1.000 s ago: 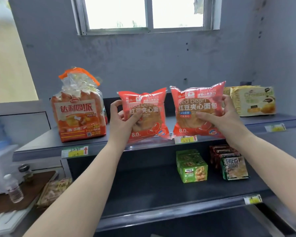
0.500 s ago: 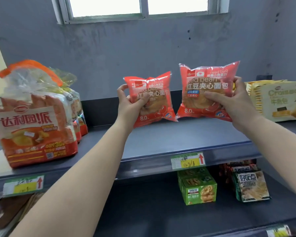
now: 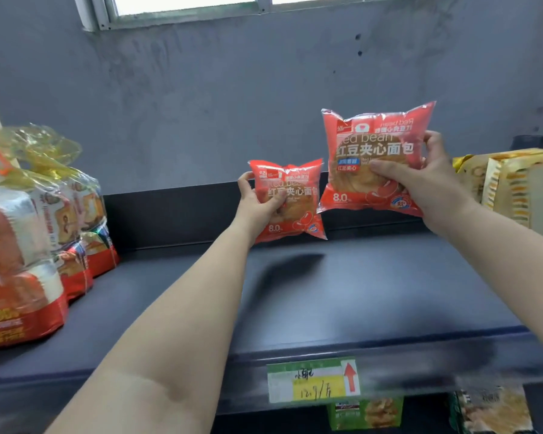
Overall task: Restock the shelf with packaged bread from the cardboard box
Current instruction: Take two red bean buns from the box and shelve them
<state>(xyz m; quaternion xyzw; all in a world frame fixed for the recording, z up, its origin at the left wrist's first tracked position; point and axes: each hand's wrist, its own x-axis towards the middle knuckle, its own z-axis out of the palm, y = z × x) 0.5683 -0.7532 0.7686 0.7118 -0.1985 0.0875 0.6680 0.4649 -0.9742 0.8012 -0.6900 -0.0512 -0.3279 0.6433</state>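
We see left hand [image 3: 257, 203] gripping small bread pack [image 3: 290, 202] deeper, lower, almost on shelf [image 3: 358, 292]; right hand [image 3: 420, 180] gripping second pack [image 3: 375, 158] higher, upright.

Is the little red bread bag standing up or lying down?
Standing up: the left hand holds the red bread bag upright, its print readable.

Two hands each grip a red bean bread packet above a dark shelf [image 3: 373, 296]: left hand [image 3: 257, 205] with the far packet [image 3: 290, 198] (low, near the back), right hand [image 3: 420, 183] with the higher packet [image 3: 376, 158].
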